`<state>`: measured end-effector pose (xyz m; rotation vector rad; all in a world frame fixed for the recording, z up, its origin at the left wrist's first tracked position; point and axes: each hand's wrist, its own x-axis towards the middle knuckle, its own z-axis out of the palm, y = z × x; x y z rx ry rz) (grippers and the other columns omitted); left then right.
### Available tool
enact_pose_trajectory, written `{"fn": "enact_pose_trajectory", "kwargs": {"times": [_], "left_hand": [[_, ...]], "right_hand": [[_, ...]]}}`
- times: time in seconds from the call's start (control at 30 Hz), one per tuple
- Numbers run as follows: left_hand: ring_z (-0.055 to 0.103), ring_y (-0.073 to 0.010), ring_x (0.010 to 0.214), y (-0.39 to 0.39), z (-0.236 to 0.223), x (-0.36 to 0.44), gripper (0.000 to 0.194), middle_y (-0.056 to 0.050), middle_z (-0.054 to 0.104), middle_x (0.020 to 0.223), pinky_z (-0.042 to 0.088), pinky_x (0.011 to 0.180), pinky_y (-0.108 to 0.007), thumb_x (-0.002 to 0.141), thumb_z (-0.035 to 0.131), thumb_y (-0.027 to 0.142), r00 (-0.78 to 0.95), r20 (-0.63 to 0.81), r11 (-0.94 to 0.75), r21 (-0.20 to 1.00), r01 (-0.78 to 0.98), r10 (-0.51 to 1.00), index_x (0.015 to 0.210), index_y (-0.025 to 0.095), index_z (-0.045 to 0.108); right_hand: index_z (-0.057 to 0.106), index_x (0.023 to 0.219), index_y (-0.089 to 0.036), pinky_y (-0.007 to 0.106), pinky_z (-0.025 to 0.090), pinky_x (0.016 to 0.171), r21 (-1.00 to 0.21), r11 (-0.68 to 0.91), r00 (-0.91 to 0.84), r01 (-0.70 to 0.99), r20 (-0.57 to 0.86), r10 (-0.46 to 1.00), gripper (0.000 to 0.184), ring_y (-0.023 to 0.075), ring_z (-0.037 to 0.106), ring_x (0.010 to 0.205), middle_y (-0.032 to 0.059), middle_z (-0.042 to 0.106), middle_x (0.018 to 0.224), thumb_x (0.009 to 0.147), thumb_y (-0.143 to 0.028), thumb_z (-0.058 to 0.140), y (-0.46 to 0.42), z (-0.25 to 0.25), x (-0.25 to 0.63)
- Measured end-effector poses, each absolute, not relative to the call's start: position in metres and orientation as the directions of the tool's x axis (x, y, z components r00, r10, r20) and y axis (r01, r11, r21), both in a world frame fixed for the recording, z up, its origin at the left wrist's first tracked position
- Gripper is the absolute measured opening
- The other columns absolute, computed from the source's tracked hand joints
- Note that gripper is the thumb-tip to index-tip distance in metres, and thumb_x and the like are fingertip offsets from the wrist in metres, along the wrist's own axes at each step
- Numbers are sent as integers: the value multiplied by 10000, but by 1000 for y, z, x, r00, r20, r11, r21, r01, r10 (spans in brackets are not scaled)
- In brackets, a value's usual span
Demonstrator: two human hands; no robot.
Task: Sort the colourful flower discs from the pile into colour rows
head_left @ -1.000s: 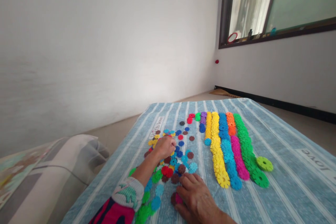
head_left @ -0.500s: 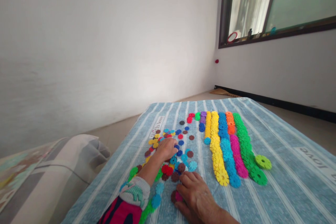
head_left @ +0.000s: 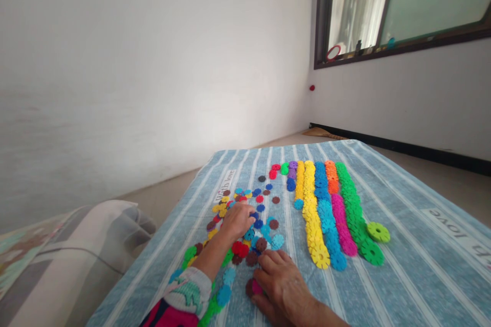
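Many flat plastic flower-shaped discs lie on a blue striped cloth [head_left: 402, 265]. A loose mixed pile [head_left: 257, 214] of blue, brown, red and yellow discs sits left of centre. My left hand [head_left: 237, 219] rests in that pile, fingers curled down onto the discs; what they pinch is hidden. My right hand [head_left: 284, 286] lies lower, fingers bent, thumb against a pink disc [head_left: 256, 287] and a brown one. To the right run sorted rows: yellow [head_left: 312, 214], blue [head_left: 326, 214], pink [head_left: 341, 225], orange [head_left: 330, 176], green [head_left: 355, 209].
A lone green disc [head_left: 378, 232] lies just right of the green row. A grey-white cushion [head_left: 69, 260] sits left of the cloth. White walls stand behind, with a dark-framed window [head_left: 383, 10] at upper right and bare floor [head_left: 441, 173] beyond the cloth.
My left hand has slid nearer through the loose pile. My right hand has stayed on the pink and brown discs. The view has shifted a little to the right.
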<state>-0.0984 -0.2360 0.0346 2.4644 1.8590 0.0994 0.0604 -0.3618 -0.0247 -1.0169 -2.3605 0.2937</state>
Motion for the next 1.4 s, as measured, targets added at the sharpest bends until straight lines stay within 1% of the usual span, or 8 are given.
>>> {"fn": "enact_pose_trajectory", "kwargs": {"times": [0.2, 0.47, 0.63, 0.73, 0.97, 1.07, 1.23, 1.4], "left_hand": [[626, -216, 910, -236, 33, -101, 185, -63, 674, 915, 447, 793, -277, 771, 631, 230, 289, 27, -290, 88, 953, 957, 926, 203, 729], [607, -204, 946, -239, 26, -101, 183, -53, 671, 946, 427, 814, -268, 771, 632, 201, 245, 73, -253, 127, 959, 967, 939, 198, 707], [601, -178, 874, -240, 28, -99, 165, -32, 660, 887, 414, 753, -245, 744, 649, 176, 209, 77, -219, 149, 964, 975, 903, 187, 692], [598, -161, 823, -240, 31, -100, 152, -22, 657, 844, 405, 718, -230, 724, 660, 157, 191, 71, -202, 204, 958, 979, 871, 176, 694], [572, -130, 638, -229, 34, -113, 102, 14, 618, 630, 383, 599, -210, 715, 593, 115, 218, 64, -224, 430, 874, 974, 720, 146, 690], [588, -134, 644, -216, 40, -103, 133, 6, 650, 647, 404, 607, -212, 721, 576, 123, 241, 114, -265, 506, 821, 964, 732, 142, 706], [624, -138, 676, -188, 41, -52, 195, -7, 705, 708, 428, 623, -214, 720, 572, 110, 242, 139, -279, 523, 805, 960, 801, 157, 742], [655, -161, 723, -157, 29, -1, 213, -23, 717, 706, 455, 667, -231, 727, 580, 112, 241, 128, -272, 510, 816, 962, 837, 159, 757]], "right_hand": [[582, 873, -218, 407, 396, 882, -395, 683, -575, 614, 369, 730, 166, 256, 538, 1028, 31, 624, 1021, 839, -360, 661, -364, -20, 62], [578, 857, -218, 389, 391, 883, -422, 668, -571, 613, 349, 743, 168, 248, 537, 1019, 21, 624, 1022, 833, -357, 670, -364, -17, 62], [571, 855, -216, 388, 385, 895, -421, 676, -567, 604, 369, 737, 161, 245, 532, 1025, 21, 621, 1017, 840, -346, 665, -365, -17, 62], [564, 842, -216, 391, 393, 866, -414, 678, -566, 607, 374, 735, 182, 245, 536, 998, 18, 618, 993, 828, -355, 680, -364, -21, 61], [559, 836, -211, 399, 412, 827, -371, 695, -570, 616, 398, 718, 212, 245, 537, 962, 23, 605, 959, 810, -373, 692, -360, -27, 59], [569, 845, -211, 401, 425, 812, -357, 696, -575, 623, 395, 716, 247, 250, 542, 953, 24, 606, 961, 796, -410, 706, -358, -28, 59], [582, 848, -215, 399, 428, 808, -355, 710, -568, 608, 429, 702, 258, 248, 550, 951, 18, 616, 961, 784, -419, 726, -355, -35, 56], [601, 863, -227, 394, 433, 742, -317, 729, -530, 606, 523, 668, 326, 255, 561, 900, 16, 626, 930, 732, -478, 762, -348, -55, 48]]}}
